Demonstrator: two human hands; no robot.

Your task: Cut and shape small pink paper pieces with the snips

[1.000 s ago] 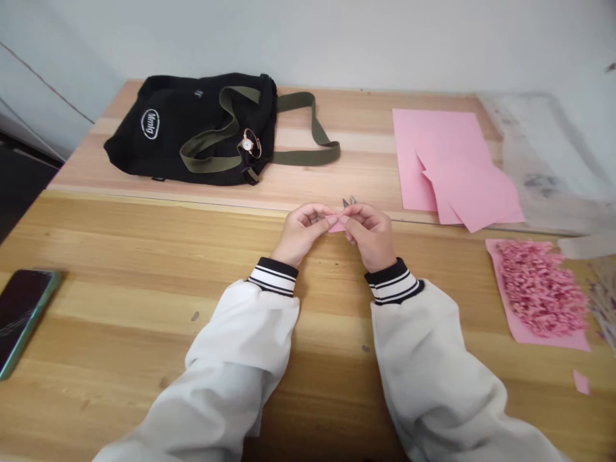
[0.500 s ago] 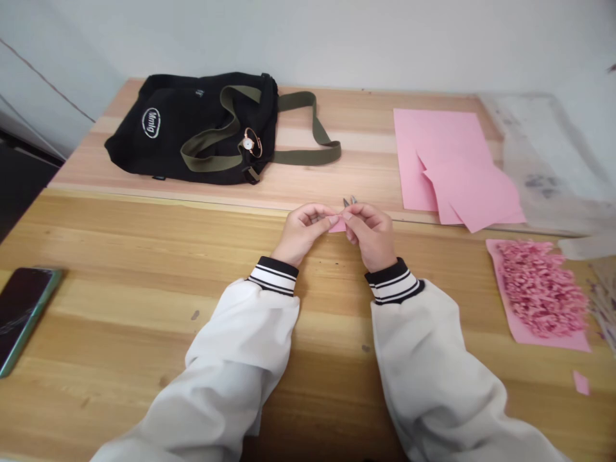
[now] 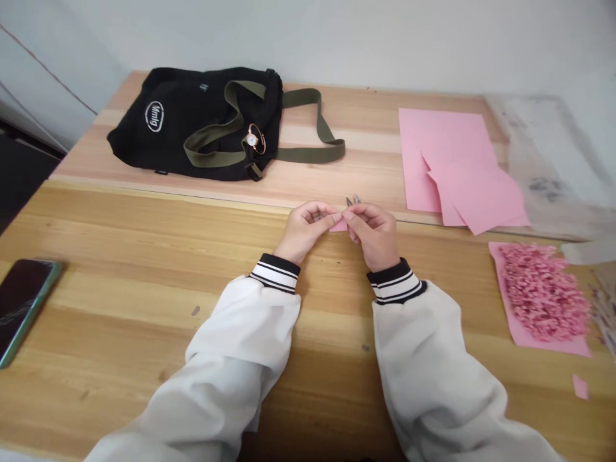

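Note:
Between my two hands is a small piece of pink paper (image 3: 339, 226). My left hand (image 3: 303, 233) pinches its left side with thumb and fingers. At its upper right edge, the thumb and fingertips of my right hand (image 3: 376, 235) close on the same paper, so both thumbs nearly meet. Two pointed metal tips, like scissor blades (image 3: 353, 201), stick out just beyond my right fingers, spread a little apart. The rest of that tool is hidden behind the hand, and I cannot tell whether the hand grips it.
Pink paper sheets (image 3: 445, 141) overlap at the back right, beside clear plastic (image 3: 539, 147). A heap of curled pink paper pieces (image 3: 543, 292) covers a pink sheet; a pink scrap (image 3: 580, 387) lies nearer. A black bag (image 3: 192, 128) bears a watch (image 3: 252, 139). A phone (image 3: 24, 301) lies left.
The camera view has shifted slightly. Both hands stay pinched on the small pink paper, with hardly any movement.

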